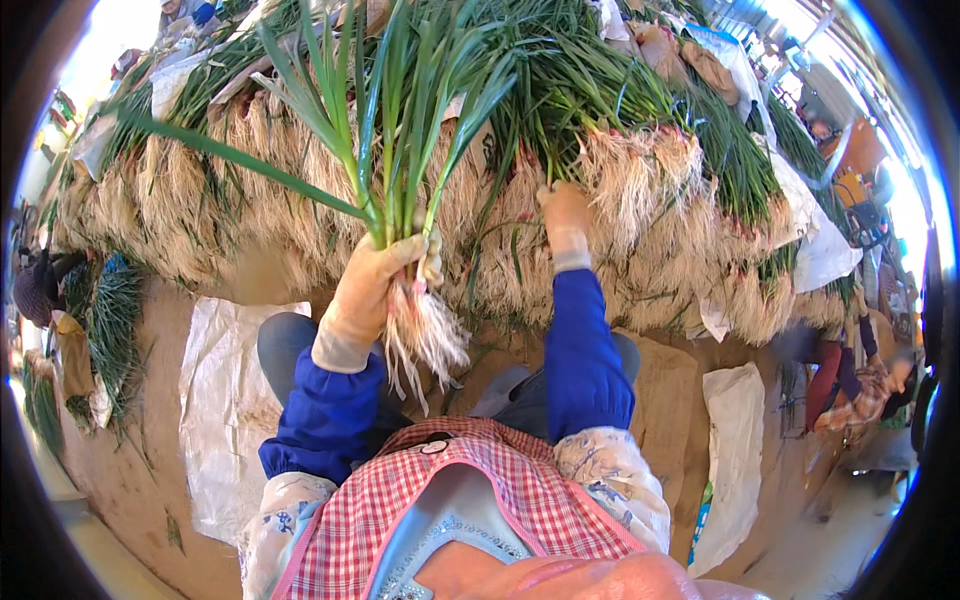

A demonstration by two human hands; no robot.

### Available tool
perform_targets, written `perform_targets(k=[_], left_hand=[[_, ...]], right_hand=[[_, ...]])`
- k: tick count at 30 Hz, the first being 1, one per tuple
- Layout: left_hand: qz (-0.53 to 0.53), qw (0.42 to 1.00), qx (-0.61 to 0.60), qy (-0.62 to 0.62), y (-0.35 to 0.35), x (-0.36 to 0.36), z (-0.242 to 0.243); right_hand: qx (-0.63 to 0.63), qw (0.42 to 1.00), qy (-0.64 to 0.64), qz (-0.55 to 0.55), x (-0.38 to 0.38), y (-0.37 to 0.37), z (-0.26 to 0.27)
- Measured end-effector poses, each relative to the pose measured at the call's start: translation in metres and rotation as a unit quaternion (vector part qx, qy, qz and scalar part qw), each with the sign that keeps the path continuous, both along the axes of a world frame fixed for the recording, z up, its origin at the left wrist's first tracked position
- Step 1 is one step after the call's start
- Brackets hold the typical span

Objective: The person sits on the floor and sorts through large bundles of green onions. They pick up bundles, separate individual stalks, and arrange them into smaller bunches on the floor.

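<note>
My left hand [375, 289], in a pale work glove, is closed around a small bunch of green-leaved allium plants [386, 165], held upright with leaves fanned above and whitish roots hanging below. My right hand [566, 217], also gloved, reaches to the long pile of similar plants [645, 165]. Its fingers are at the base of green stems there, between hanging root clumps; whether they grip a stem cannot be told. The pile lies with roots towards me and green leaves pointing away.
A white woven sack [225, 420] lies on the brown floor at left, a folded one [731, 465] at right. Brown sacking [664, 405] lies by my knee. A person in a plaid top [862, 397] is at far right. More plants [112, 330] stand at far left.
</note>
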State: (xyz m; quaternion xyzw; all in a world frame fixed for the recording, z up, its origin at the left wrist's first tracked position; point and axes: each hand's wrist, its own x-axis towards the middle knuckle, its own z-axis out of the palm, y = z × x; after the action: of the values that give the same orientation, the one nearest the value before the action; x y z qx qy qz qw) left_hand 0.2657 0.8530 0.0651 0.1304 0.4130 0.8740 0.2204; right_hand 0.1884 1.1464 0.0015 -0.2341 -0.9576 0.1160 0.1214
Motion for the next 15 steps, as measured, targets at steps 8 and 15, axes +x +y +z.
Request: perform_targets(k=[8, 15], left_hand=[[-0.095, 0.987, -0.059, -0.113, 0.054, -0.031, -0.126], [-0.096, 0.985, 0.004, -0.142, 0.05, -0.011, -0.128]], right_hand=[[-0.084, 0.958, 0.122, 0.247, 0.142, -0.09, -0.039], [-0.701, 0.693, 0.102, 0.133, 0.081, -0.071, -0.055]])
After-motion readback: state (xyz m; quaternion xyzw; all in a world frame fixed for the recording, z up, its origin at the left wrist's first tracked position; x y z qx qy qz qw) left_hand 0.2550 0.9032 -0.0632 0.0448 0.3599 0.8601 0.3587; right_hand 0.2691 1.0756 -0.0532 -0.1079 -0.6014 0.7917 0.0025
